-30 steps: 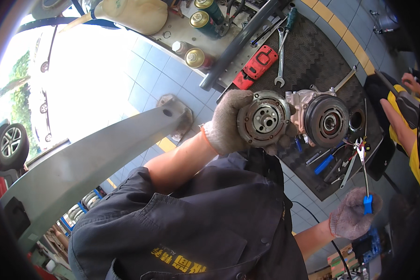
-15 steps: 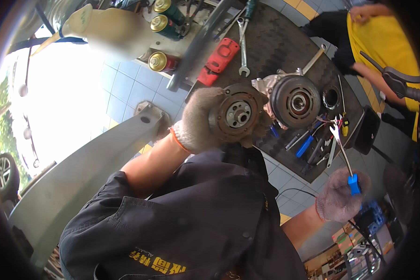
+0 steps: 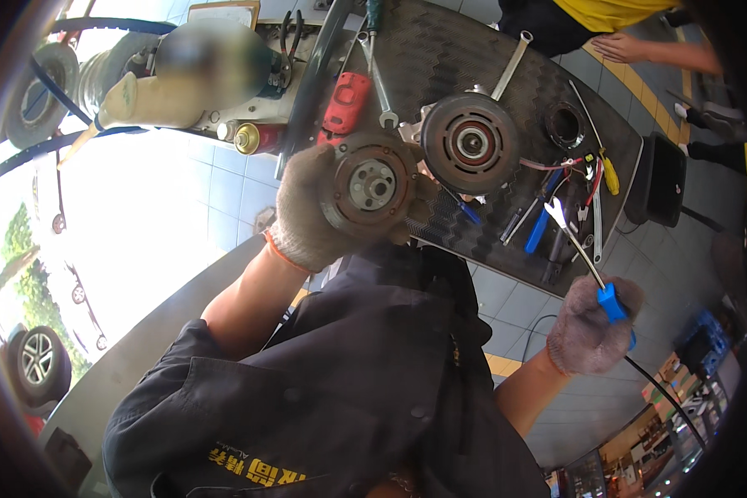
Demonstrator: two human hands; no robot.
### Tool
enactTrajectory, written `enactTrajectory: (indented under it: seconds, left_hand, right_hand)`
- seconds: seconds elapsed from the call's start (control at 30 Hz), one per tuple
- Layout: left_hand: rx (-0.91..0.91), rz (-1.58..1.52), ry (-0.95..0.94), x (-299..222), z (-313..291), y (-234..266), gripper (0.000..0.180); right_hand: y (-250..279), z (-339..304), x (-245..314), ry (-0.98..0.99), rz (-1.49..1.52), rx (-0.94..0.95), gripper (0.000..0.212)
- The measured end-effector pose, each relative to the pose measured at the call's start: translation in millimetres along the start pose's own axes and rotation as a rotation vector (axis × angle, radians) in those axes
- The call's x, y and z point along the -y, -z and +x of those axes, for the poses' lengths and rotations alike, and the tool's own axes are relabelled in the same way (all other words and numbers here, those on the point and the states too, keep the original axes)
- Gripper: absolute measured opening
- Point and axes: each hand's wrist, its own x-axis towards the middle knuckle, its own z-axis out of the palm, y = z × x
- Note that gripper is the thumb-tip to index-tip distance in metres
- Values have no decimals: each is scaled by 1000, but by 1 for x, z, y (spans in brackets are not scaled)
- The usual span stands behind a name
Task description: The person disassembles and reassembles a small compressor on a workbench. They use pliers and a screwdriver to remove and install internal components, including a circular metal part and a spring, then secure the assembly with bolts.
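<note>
My left hand (image 3: 303, 203), in a knitted work glove, grips a round, rusty metal clutch plate (image 3: 394, 195) with a holed hub at its centre. Its face is turned up, and part of the fingers is hidden behind it. Just beyond the plate, a compressor with a black grooved pulley (image 3: 440, 143) rests on the dark mat. Off to the right, my gloved right hand (image 3: 593, 328) is closed round the blue handle of a fork-tipped pry tool (image 3: 593, 267). Its forked metal end points up and away, over the bench's near right edge.
On the ridged bench mat (image 3: 448, 50) lie wrenches, screwdrivers, a black metal ring (image 3: 564, 124) and a red tool case (image 3: 346, 101). Spray cans (image 3: 256, 139) stand at the left. A person in yellow (image 3: 614, 17) is at the far right, near a black bin (image 3: 662, 178).
The view has shifted, so the bench and both hands appear farther left. Both hands keep their holds. The person in yellow has changed position, with one hand now stretched out.
</note>
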Motion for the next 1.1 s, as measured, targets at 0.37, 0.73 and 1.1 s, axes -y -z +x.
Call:
enactTrajectory:
  seconds: [0.37,0.73,1.1]
  left_hand:
    - [48,494,44,2,-6,-28,84]
    - [142,312,190,18,12,-11,101]
    - [355,148,146,22,21,21,129]
  right_hand:
    - [-45,-3,-20,-1,-142,-88,42]
    - [-51,22,-43,101,-494,7,59]
    - [-22,35,-16,-76,-402,170,39]
